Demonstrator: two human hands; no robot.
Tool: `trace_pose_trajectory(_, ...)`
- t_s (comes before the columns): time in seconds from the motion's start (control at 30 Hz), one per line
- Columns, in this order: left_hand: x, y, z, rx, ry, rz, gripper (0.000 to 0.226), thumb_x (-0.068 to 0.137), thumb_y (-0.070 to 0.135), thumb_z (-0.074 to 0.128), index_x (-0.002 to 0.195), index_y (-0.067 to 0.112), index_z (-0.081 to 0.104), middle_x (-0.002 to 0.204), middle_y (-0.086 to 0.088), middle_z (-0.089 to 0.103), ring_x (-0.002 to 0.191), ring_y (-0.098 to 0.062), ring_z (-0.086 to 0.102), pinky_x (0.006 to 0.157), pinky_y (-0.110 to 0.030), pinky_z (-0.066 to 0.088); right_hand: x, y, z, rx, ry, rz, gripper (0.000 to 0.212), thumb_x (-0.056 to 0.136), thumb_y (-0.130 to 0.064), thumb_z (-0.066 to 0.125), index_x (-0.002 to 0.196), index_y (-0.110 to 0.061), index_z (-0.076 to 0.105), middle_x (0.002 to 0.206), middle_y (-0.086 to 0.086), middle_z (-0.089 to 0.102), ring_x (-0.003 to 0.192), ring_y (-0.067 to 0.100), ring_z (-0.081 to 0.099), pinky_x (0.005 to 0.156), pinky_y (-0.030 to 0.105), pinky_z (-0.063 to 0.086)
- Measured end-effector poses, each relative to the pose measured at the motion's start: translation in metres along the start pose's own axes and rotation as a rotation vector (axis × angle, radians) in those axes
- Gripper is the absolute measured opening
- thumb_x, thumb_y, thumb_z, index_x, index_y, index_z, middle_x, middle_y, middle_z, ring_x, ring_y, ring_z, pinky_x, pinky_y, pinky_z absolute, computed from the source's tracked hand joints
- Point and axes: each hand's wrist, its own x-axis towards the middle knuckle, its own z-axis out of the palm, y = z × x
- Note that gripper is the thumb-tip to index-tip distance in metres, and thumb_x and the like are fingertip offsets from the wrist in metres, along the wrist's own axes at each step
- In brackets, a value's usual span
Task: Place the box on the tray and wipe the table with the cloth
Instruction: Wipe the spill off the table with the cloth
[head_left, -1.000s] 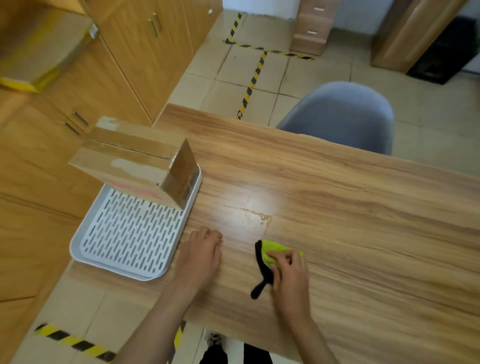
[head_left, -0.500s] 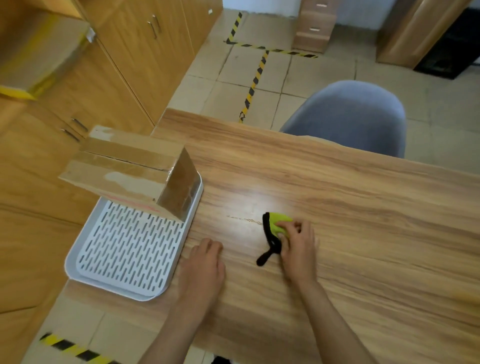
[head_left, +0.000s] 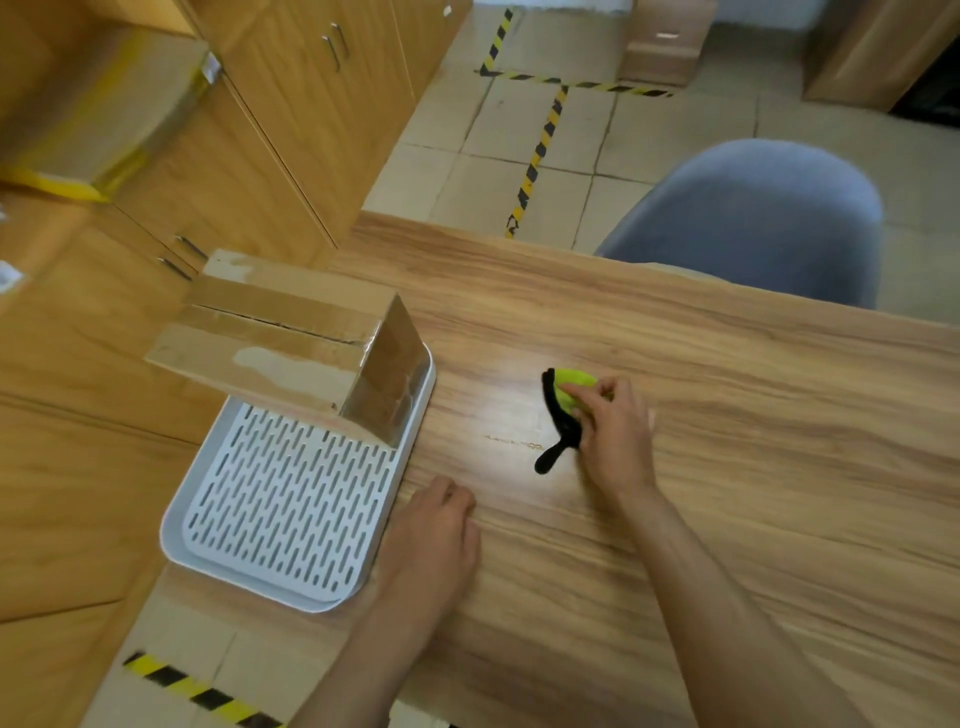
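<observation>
On the table (head_left: 727, 467), right hand (head_left: 613, 441) presses the cloth (head_left: 569, 387); left hand (head_left: 431, 540), at seven o'clock, lies flat, empty; box (head_left: 291, 338) on tray (head_left: 291, 525).

Box (head_left: 291, 338): seated on tray (head_left: 208, 556), far end.
Right hand (head_left: 613, 436): pressing cloth (head_left: 566, 400) onto table (head_left: 727, 467).
Left hand (head_left: 431, 540): flat on table.

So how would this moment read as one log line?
box on tray | right hand presses cloth | left hand flat on table
</observation>
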Motion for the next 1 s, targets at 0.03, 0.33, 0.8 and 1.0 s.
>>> trace_pose_trajectory(0.03, 0.001, -0.006, 0.0, 0.014, -0.009, 0.03, 0.024, 0.09, 0.026, 0.049, 0.106, 0.02, 0.065, 0.107, 0.002, 0.057, 0.089, -0.021, 0.06, 0.075, -0.039, 0.053, -0.017, -0.006, 0.002, -0.015, -0.035, -0.02, 0.043, 0.088, -0.014, 0.065, 0.119, -0.043, 0.067, 0.111, -0.003, 0.051, 0.102, 0.025, 0.05, 0.08, 0.038, 0.033)
trace_pose_trajectory(0.33, -0.004, -0.011, -0.027, 0.14, -0.01, 0.175, 0.018, 0.09, 0.025, 0.056, 0.103, 0.021, 0.068, 0.101, -0.001, 0.065, 0.09, -0.025, 0.063, 0.067, -0.037, 0.05, -0.188, -0.033, 0.0, 0.01, -0.192, 0.014, 0.046, 0.088, -0.021, 0.062, 0.123, -0.05, 0.062, 0.112, -0.011, 0.048, 0.103, 0.017, 0.05, 0.08, 0.035, 0.04)
trace_pose_trajectory(0.8, -0.019, -0.042, -0.023, 0.065, 0.031, 0.172, 0.018, 0.091, 0.025, 0.046, 0.095, 0.024, 0.064, 0.106, 0.003, 0.058, 0.097, -0.018, 0.054, 0.076, -0.031, 0.045, -0.095, -0.04, -0.005, 0.022, -0.101, 0.004, 0.04, 0.084, -0.017, 0.066, 0.116, -0.041, 0.067, 0.104, -0.003, 0.052, 0.097, 0.024, 0.056, 0.082, 0.041, 0.046)
trace_pose_trajectory(1.0, -0.021, -0.05, -0.017, 0.014, 0.011, 0.206, 0.016, 0.091, 0.024, 0.049, 0.098, 0.022, 0.064, 0.114, 0.002, 0.056, 0.104, -0.018, 0.052, 0.08, -0.03, 0.045, 0.024, -0.045, -0.001, -0.043, -0.019, 0.059, 0.036, 0.088, -0.012, 0.062, 0.117, -0.034, 0.07, 0.102, 0.002, 0.052, 0.098, 0.031, 0.054, 0.081, 0.04, 0.039)
